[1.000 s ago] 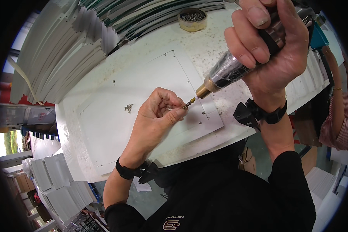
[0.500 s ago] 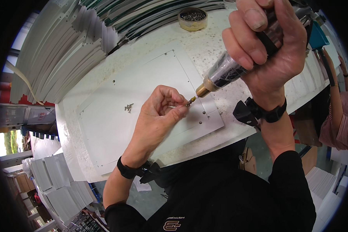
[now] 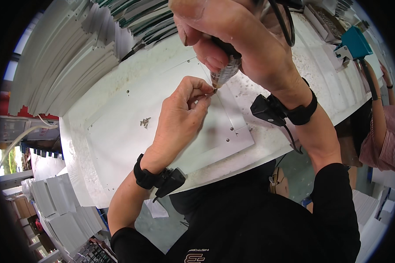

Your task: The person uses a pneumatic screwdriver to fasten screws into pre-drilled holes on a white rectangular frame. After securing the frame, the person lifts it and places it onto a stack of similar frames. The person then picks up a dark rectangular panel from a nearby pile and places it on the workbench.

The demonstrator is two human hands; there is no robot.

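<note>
My right hand (image 3: 254,39) is wrapped round a powered screwdriver (image 3: 227,72) with a clear-wrapped nose, tilted down onto a white flat panel (image 3: 127,149). Its tip meets a small screw (image 3: 215,90) near the panel's far right edge. Thumb and forefinger of my left hand (image 3: 182,107) are pinched at that screw, beside the tip; whether they still grip it is hard to see. Several loose screws (image 3: 145,122) lie in a little heap left of my left hand. Two dark screw heads (image 3: 231,129) show near the panel's right corner.
Stacked white sheets (image 3: 61,57) rise at the far left, beside green-edged sheets (image 3: 140,19). A teal holder (image 3: 355,43) and an open box of small parts (image 3: 324,22) stand at the far right. Another person's arm (image 3: 377,109) reaches in there.
Both hands have moved away from me across the panel, the right one also leftward. The screwdriver tip with the screw has come down to the panel's edge. My right hand now hides the round tin.
</note>
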